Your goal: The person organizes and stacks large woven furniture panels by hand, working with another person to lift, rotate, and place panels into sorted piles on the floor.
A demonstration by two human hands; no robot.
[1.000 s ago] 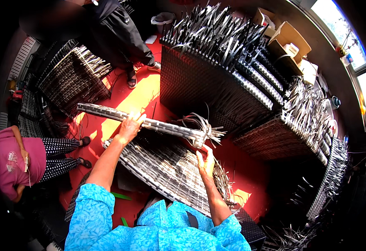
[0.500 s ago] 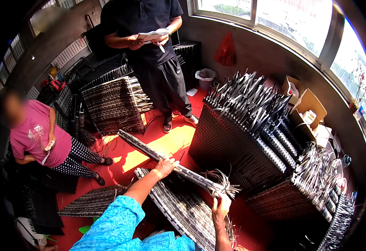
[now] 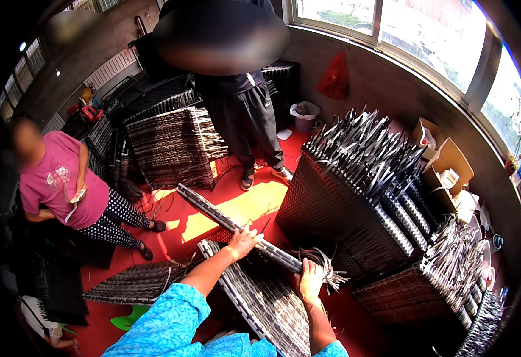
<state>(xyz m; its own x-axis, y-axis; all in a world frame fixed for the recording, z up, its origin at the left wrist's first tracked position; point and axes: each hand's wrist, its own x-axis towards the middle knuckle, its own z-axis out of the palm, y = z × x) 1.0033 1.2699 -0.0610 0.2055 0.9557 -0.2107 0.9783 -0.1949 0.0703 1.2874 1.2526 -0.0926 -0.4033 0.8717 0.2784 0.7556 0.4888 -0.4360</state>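
A woven panel of dark and grey rattan strips is tilted before me, its long rolled edge running from upper left to lower right. My left hand has its fingers over the middle of that edge. My right hand grips the near end, beside a tuft of loose strip ends. Below both hands leans a second woven panel, partly in sunlight. The undersides of the fingers are hidden.
Tall stacked woven panels with bristling strip ends stand at right; more panels lean at the back. One person in a pink shirt stands left, another in dark trousers ahead. A green object lies on the red floor.
My right hand has shifted slightly left and up along the panel's near end. The view has tilted, and the person ahead is now more bent over or blurred.
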